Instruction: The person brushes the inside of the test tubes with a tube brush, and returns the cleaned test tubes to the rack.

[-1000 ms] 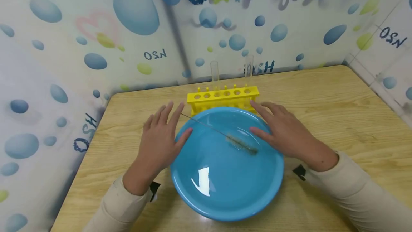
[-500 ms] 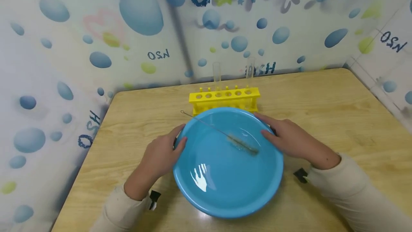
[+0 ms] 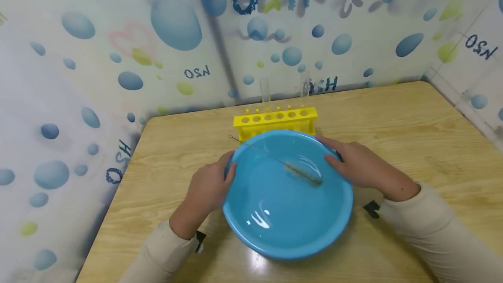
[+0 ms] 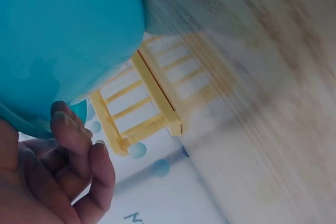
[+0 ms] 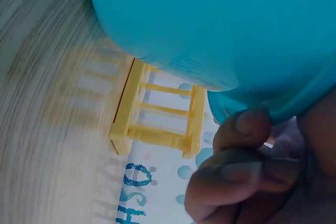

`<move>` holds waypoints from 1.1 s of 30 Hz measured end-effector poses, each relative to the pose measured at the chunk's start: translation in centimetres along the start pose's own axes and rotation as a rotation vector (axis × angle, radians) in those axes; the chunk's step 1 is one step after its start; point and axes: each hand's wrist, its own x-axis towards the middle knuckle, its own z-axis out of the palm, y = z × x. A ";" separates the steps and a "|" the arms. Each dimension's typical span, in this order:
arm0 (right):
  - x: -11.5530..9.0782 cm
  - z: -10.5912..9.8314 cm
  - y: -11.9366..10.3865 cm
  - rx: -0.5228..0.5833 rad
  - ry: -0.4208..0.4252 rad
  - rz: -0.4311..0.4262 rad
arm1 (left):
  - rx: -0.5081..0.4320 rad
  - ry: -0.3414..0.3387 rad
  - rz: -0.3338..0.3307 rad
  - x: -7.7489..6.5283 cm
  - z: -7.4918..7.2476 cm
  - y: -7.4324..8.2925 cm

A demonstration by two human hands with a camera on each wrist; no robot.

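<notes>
A round blue basin (image 3: 291, 226) with water in it stands in the middle of the table. My left hand (image 3: 208, 189) grips its left rim, thumb on top and fingers curled under the edge, as the left wrist view shows. On the opposite side my right hand (image 3: 359, 165) holds the right rim the same way, fingertips bent below the lip in the right wrist view. A test tube brush (image 3: 302, 174) lies in the basin with its bristles toward the right. Its thin wire handle leans over the back left rim and ends in a small loop.
Directly behind the basin stands a yellow test tube rack (image 3: 275, 119), its lower part partly hidden. Two clear test tubes (image 3: 265, 90) rise from it. The wooden table (image 3: 412, 143) meets a patterned wall (image 3: 220, 38) at the back.
Both hands, earlier spread above the basin's sides, came down and took hold of its rim. Ripples and shifted reflections show in the water, and the basin sits slightly further right in view.
</notes>
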 end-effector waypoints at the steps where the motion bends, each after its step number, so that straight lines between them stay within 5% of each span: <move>1: 0.1 0.0 0.2 0.004 0.001 0.001 | 0.002 -0.001 0.005 0.1 0.1 0.1; 18: 0.8 -0.7 1.4 0.008 0.078 -0.037 | 0.088 -0.063 0.077 2.3 -0.2 1.1; 33: 0.8 0.1 1.2 0.004 0.071 0.012 | 0.046 -0.105 0.075 3.1 -0.7 -0.4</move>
